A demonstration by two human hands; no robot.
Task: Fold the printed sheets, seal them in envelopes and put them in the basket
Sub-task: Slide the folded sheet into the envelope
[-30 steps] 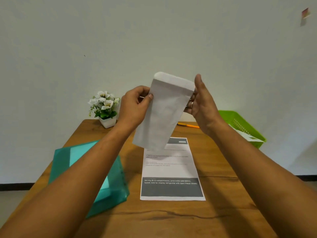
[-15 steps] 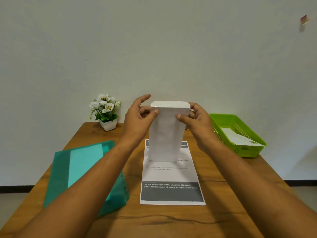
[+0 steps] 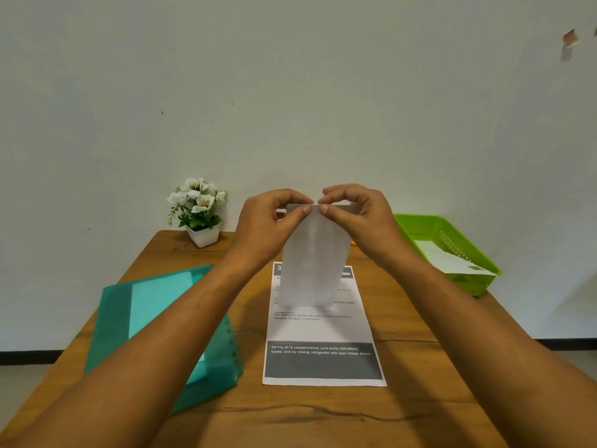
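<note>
Both our left hand (image 3: 268, 221) and right hand (image 3: 361, 218) pinch the envelope (image 3: 315, 263) top, held up over the printed sheet (image 3: 323, 331), to press its flap shut; the basket (image 3: 465, 279) waits far right

Even, soft, diffuse lighting; source not visible. Plain pale wall (image 3: 290, 92) uniformly lit, no glare. Brown wooden tabletop (image 3: 323, 415) carries faint soft shadows beside both forearms. Wide-angle distortion: table edges splay outward toward the corners. Small coloured tag on the wall (image 3: 569, 40) blurred, with ghosting.
</note>
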